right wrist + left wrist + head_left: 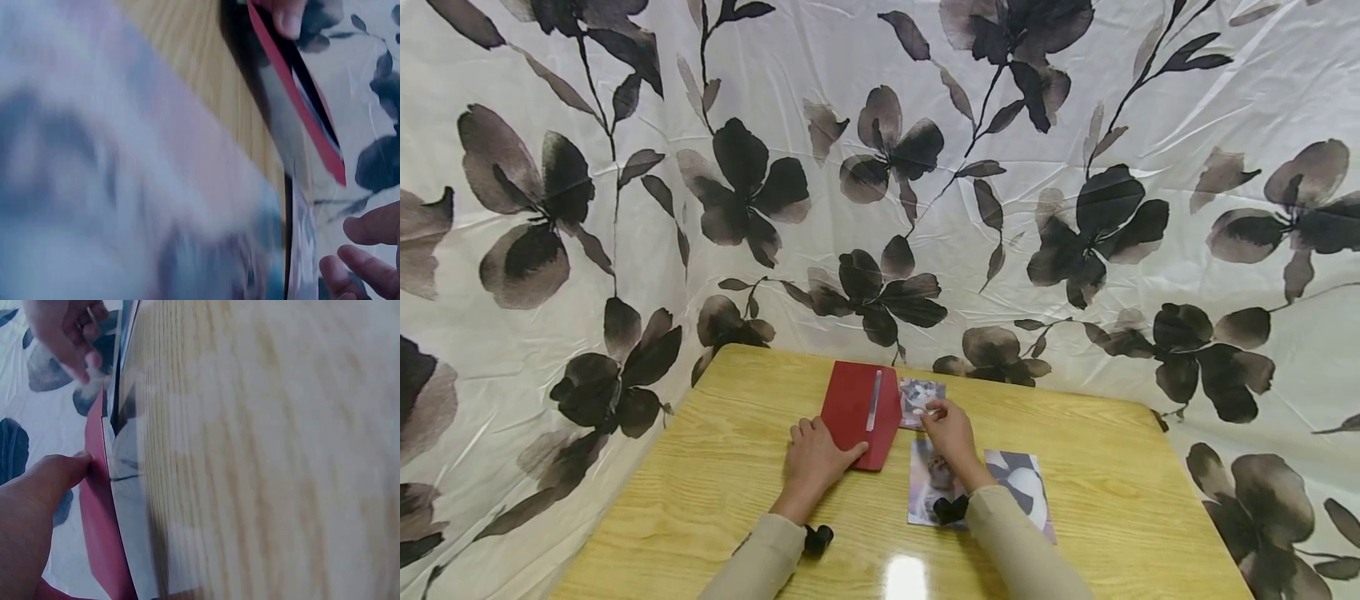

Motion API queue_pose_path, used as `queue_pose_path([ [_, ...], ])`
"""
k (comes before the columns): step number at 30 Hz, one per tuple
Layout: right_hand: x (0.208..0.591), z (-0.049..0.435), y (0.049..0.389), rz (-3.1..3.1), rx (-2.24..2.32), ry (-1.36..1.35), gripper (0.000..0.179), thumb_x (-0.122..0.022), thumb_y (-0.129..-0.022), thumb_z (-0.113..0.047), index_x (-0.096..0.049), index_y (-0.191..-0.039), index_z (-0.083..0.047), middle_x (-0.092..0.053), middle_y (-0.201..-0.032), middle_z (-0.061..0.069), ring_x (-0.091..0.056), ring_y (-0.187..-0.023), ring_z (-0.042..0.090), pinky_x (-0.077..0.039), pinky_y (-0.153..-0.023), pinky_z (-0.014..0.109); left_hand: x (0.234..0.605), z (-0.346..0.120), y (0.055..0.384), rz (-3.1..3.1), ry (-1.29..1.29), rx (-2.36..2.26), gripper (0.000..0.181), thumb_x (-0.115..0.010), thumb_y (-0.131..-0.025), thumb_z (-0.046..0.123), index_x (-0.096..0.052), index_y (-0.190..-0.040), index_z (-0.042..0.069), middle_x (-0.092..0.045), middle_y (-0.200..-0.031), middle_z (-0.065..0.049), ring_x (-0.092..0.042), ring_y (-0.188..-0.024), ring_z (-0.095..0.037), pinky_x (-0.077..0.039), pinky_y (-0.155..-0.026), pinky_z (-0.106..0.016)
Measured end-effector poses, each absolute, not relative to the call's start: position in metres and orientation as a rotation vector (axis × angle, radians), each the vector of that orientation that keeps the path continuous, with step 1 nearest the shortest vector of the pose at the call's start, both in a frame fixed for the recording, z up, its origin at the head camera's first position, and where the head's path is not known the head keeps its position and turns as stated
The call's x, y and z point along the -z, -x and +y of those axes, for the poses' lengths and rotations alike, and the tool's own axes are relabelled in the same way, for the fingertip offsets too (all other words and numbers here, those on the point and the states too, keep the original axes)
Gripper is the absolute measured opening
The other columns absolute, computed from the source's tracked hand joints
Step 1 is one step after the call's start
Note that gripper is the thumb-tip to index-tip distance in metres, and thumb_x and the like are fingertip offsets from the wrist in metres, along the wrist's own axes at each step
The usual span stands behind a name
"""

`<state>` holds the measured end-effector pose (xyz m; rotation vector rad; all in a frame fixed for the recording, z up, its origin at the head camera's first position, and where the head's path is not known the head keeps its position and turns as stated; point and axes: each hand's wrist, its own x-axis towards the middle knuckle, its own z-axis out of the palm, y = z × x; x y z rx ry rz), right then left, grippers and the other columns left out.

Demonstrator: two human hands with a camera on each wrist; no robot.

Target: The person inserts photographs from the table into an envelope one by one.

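Observation:
A red envelope (850, 404) with a silver strip (874, 402) lies toward the back of the table. My left hand (822, 457) rests on its lower left part, the thumb pressing the near end. In the right wrist view, the red envelope (290, 81) gapes along one edge, with a dark and white inside. My right hand (951, 429) hovers over a small cat photo (917, 392) at the envelope's right side. In the right wrist view, the fingers (369, 265) are parted with nothing between them.
Nearer the front lie a kitten photo (921, 492) and a black-and-white animal photo (1026, 479), partly under the right arm. A wooden table (700, 467) holds everything. Floral cloth (865, 208) hangs behind and at both sides. Black wrist cameras sit at each sleeve.

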<state>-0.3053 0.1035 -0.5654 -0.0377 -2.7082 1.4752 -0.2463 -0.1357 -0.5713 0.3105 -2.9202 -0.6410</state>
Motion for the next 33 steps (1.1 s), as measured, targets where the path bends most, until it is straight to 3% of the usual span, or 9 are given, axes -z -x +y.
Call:
queue_pose_path([
  [8,0.565,0.128,0.309,-2.800,-1.344,0.109,0.041,-0.076,-0.102,-0.026,-0.067,-0.132,0.000,-0.070,-0.108,0.014,-0.068,-0.088,0.027,-0.057,-0.074,0.045,0.571,-0.137,0.246,-2.931,-0.310,0.640,0.099,-0.084,-0.079,0.069,-0.056,-0.130,-0.010,-0.056,-0.116,-0.024,-0.051,-0.109,-0.038,-0.054,-0.087,-0.051],
  [18,0.567,0.134,0.313,-2.899,-1.203,0.197,0.048,-0.083,-0.095,-0.036,-0.065,-0.120,0.001,-0.070,-0.114,0.018,-0.067,-0.094,0.031,-0.057,-0.084,0.051,0.569,-0.135,0.245,-2.925,-0.304,0.642,0.098,-0.084,-0.078,0.068,-0.056,-0.129,-0.010,-0.056,-0.116,-0.024,-0.051,-0.108,-0.038,-0.055,-0.087,-0.052],
  [33,0.572,0.126,0.311,-2.921,-0.987,0.158,0.060,-0.086,-0.088,-0.051,-0.068,-0.114,-0.001,-0.069,-0.113,0.019,-0.065,-0.106,0.043,-0.051,-0.093,0.060,0.572,-0.135,0.245,-2.932,-0.319,0.627,0.098,-0.085,-0.078,0.068,-0.056,-0.130,-0.010,-0.056,-0.116,-0.024,-0.052,-0.109,-0.038,-0.055,-0.086,-0.052],
])
